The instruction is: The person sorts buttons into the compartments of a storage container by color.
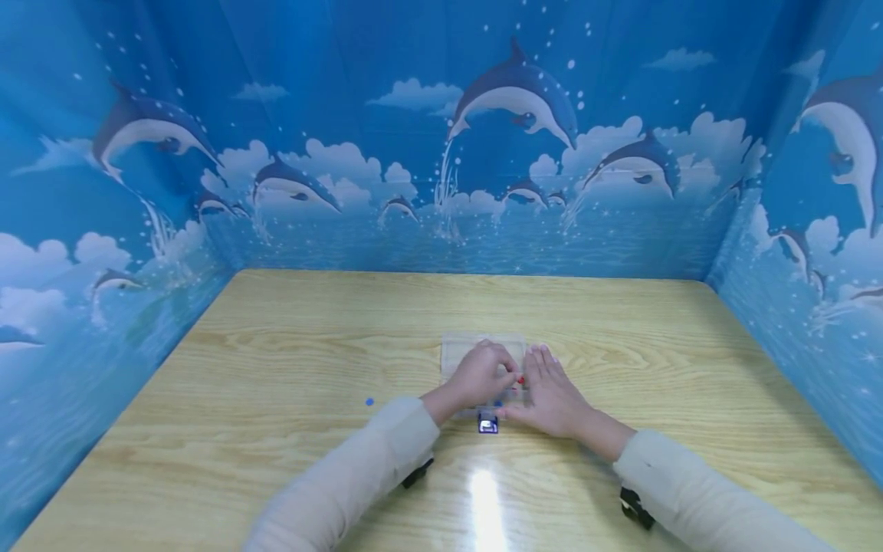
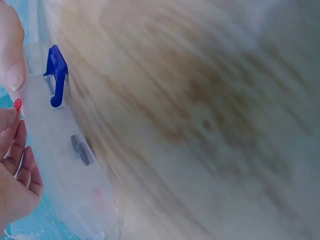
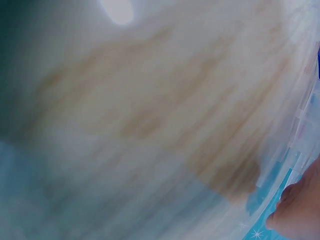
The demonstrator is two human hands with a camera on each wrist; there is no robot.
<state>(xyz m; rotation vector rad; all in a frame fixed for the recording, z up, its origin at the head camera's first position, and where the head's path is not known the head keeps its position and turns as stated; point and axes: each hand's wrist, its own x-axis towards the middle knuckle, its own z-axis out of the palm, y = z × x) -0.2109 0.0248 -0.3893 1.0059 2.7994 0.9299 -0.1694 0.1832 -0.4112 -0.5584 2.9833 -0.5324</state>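
Note:
My left hand (image 1: 483, 373) reaches over a clear plastic box (image 1: 451, 349) and pinches a small round red button (image 2: 18, 104) between thumb and fingertip. The other fingers of that hand are loosely bent beneath it in the left wrist view. Along the box's right side lies my right hand (image 1: 555, 399), fingers straight and pointing away, thumb reaching toward the front edge. A blue latch (image 1: 487, 422) juts from the front of the box. Small red and blue bits (image 1: 498, 403) show inside, partly hidden by the hands.
A small blue disc (image 1: 369, 402) lies on the wood-grain table (image 1: 310, 345), left of the box. Behind and at both sides hangs a blue curtain (image 1: 386, 138) printed with dolphins. Light glares off the table in front of the box.

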